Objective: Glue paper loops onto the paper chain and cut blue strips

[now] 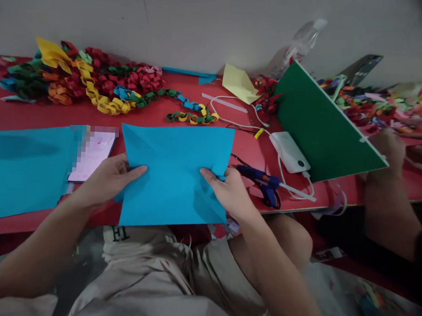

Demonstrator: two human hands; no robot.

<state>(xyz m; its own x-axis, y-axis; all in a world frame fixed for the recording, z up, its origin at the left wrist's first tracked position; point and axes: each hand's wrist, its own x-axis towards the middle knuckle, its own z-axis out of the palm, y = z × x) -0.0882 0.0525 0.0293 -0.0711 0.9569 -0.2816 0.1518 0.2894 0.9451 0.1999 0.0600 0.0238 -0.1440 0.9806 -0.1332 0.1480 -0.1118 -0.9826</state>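
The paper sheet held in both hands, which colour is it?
Light blue; the paper sheet shows plainly in the head view.

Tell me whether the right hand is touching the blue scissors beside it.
Apart. The head view shows the right hand gripping the blue paper sheet, with a strip of red table visible between it and the scissors.

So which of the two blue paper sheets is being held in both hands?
The folded blue sheet in the middle, gripped by the left hand and right hand. The other blue sheet lies flat and untouched at far left.
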